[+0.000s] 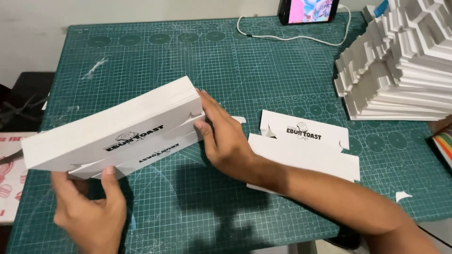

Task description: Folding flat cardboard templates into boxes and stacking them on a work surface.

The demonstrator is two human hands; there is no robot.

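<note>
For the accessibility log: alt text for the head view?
Two bare hands, left and right, hold a stack of white box blanks above a green mat. One blank lies flat beside them; a pile of folded white card sits at far right.

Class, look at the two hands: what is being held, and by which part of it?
A white cardboard box, gripped at both ends: the left hand at its lower left end, the right hand at its right end.

Two bare hands, left hand point(89, 211) and right hand point(223, 136); one bundle of flat white cartons point(113, 129) between them; one flat carton blank point(306, 146) mid-mat; one tall stack of folded white cartons point(400, 61) at the far right corner; one phone point(308, 10) and one white cable point(292, 37) at the far edge; one green cutting mat point(212, 66).
</note>
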